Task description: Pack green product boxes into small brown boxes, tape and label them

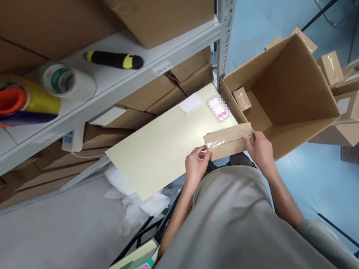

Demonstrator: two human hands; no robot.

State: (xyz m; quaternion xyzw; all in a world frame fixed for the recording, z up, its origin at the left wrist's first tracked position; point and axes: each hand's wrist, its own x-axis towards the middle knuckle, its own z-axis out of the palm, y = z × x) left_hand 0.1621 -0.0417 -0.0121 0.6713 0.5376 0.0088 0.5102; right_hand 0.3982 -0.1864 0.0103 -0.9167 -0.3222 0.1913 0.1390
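A small cardboard box [229,144] with shiny clear tape along its seam is held between my two hands, just above the near right edge of the cream board [152,149]. My left hand [197,163] grips its left end, fingers closed at the taped corner. At the other end, my right hand [260,150] is closed round the box, thumb on top. Right beyond it stands a large open carton [299,78], with one small box [242,99] inside against its left wall. White paper [190,103] and a blurred-out pink item [218,108] lie on the board.
On the metal shelf [188,38] at left are a yellow-black cutter [115,60], a white tape roll [69,81] and an orange-yellow tape dispenser [20,102]. Several small boxes [355,92] are piled right of the carton. Clear plastic wrap [138,198] hangs below the board.
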